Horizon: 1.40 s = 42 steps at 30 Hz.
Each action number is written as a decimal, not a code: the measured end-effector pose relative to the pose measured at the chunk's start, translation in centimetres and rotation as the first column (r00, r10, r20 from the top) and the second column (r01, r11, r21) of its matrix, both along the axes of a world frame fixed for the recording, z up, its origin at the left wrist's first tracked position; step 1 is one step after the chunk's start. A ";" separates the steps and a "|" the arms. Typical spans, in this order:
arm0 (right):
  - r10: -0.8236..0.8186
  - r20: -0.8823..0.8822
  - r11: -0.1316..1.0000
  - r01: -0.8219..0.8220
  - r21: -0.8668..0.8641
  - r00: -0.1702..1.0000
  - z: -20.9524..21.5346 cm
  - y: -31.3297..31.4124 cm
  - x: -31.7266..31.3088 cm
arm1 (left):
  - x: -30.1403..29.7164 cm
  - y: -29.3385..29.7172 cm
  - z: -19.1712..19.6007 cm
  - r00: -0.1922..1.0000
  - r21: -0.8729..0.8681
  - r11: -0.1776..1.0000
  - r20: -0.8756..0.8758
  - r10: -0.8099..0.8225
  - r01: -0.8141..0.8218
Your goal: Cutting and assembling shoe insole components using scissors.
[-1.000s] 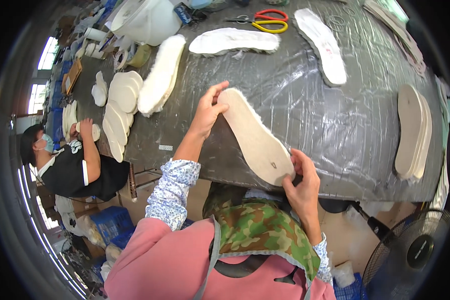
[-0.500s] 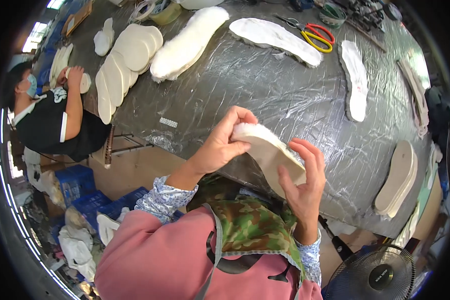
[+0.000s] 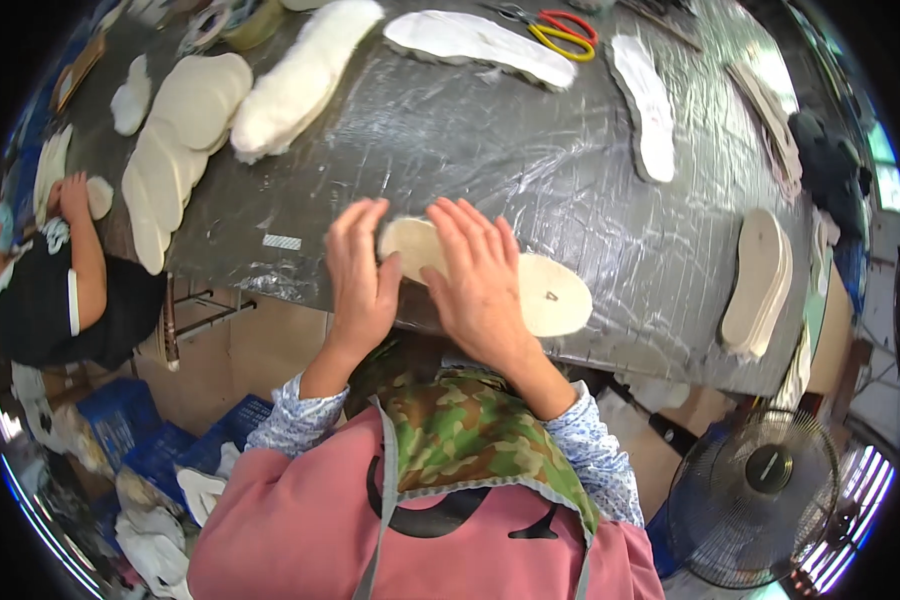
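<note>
A beige insole was laid near the close edge of the tabletop, its marked end pointed toward 4 o'clock and its other end toward 10. Its middle was covered by the right hand, whose fingers were set side by side and slightly spread. The left hand was held by the 10 o'clock end, fingers close together, thumb apart; whether the insole was touched there could not be told. Nothing was seen pinched.

The step was judged to be a smoothing-down. Pressure was best applied evenly with the flat hand, from the middle toward both ends, while the 10 o'clock end was steadied against sliding on the glossy, wrinkled covering. A slight shift toward 12 o'clock was judged useful, so that the near rim would be fully supported.
</note>
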State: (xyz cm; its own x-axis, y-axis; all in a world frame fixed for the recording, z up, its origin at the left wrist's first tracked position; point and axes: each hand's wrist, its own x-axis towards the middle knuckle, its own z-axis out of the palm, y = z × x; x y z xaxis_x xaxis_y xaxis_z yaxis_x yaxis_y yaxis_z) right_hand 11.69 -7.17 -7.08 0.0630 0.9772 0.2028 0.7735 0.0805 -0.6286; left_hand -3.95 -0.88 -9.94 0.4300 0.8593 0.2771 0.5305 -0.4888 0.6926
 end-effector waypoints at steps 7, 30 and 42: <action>0.000 0.185 0.998 0.012 -0.062 0.983 -3.7 -2.6 1.4 | 2.0 -0.5 -2.2 0.922 0.048 0.946 -0.243 -0.301 0.322; -0.079 0.018 0.991 0.080 -0.111 0.997 -5.9 -6.2 8.3 | 3.9 0.8 -2.2 0.647 -0.142 0.847 -0.584 -0.490 0.513; -0.066 0.245 0.990 0.094 -0.106 0.967 -5.5 -5.6 8.0 | 2.7 0.8 -3.0 0.664 -0.078 0.807 -0.526 -0.532 0.585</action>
